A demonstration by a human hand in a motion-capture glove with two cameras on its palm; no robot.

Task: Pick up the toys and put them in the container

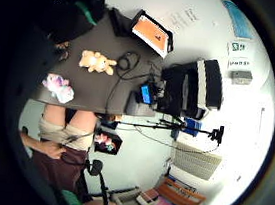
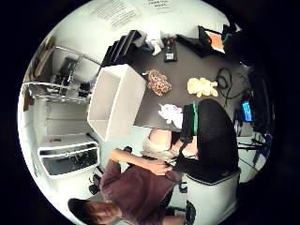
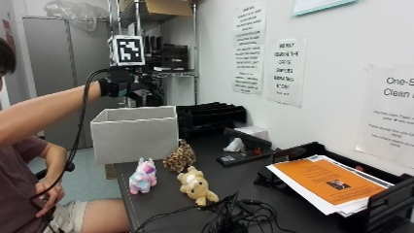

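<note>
Hovering gloved hand [image 3: 123, 85] above container [image 3: 134, 133]

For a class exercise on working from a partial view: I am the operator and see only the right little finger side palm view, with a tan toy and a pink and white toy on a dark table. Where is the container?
Observer: The container, a pale open box, stands at the end of the table, just beyond the pink and white toy.
Operator: Are those two the only toys?
Observer: No. A third, spotted toy stands right beside the container.
Operator: And where is the right hand?
Observer: The gloved right hand hangs in the air above the container, away from all three toys.
</note>
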